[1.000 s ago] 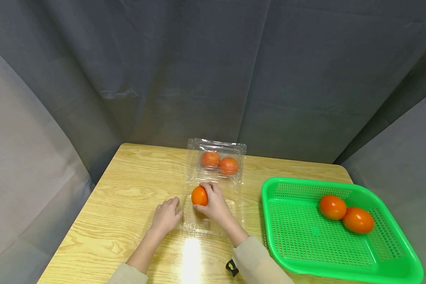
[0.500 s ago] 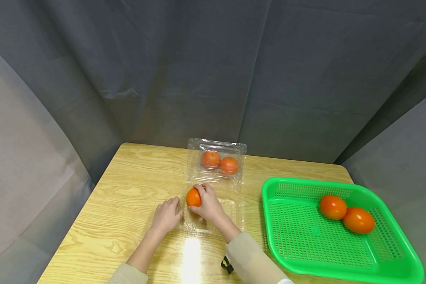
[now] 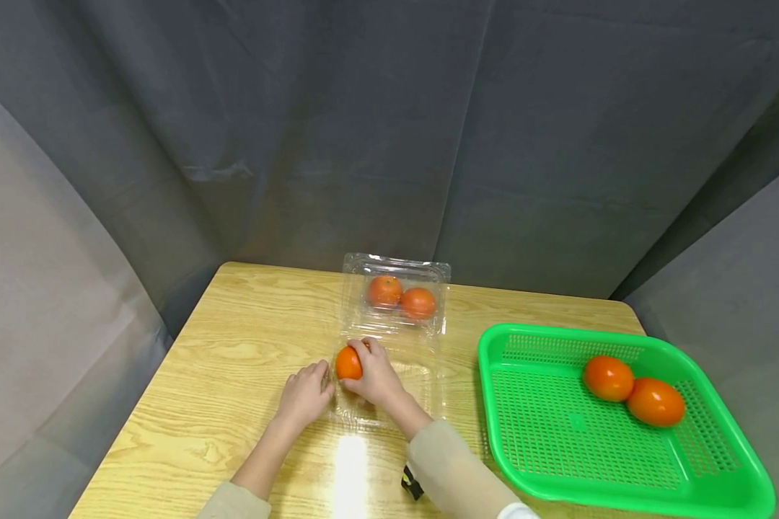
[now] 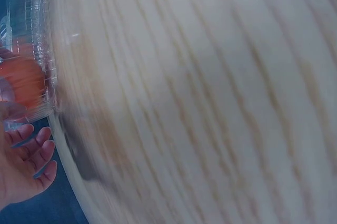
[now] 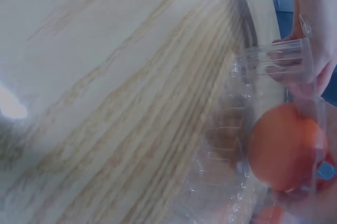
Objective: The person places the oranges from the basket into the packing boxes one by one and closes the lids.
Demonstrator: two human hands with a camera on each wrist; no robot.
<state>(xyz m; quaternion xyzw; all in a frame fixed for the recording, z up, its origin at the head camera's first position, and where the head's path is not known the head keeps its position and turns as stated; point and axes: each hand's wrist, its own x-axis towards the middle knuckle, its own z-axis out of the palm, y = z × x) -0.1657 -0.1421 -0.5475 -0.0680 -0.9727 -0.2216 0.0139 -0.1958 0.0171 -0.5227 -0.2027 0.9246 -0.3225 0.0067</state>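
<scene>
My right hand (image 3: 374, 377) grips a smooth, round orange fruit (image 3: 348, 363), thumb on the near side and fingers over the top. The fruit is at the left side of the near half of an unfolded clear plastic clamshell (image 3: 422, 386); whether it touches the bottom I cannot tell. My left hand (image 3: 305, 394) is at the clamshell's left edge, and in the left wrist view its fingers (image 4: 39, 153) look relaxed and spread. Two similar fruits, the left one (image 3: 385, 290) and the right one (image 3: 418, 303), lie in the clamshell's far half.
To the right stands a green plastic basket (image 3: 578, 450) holding two glossy orange-red fruits (image 3: 656, 402). A small black object (image 3: 412, 483) shows beside the right sleeve on the wooden table (image 3: 234, 346). Grey curtains (image 3: 350, 144) hang behind and at both sides.
My right hand has carried the orange fruit leftward within the clamshell's near half, closer to the left hand. The left hand, the basket and the other fruits have stayed in place.
</scene>
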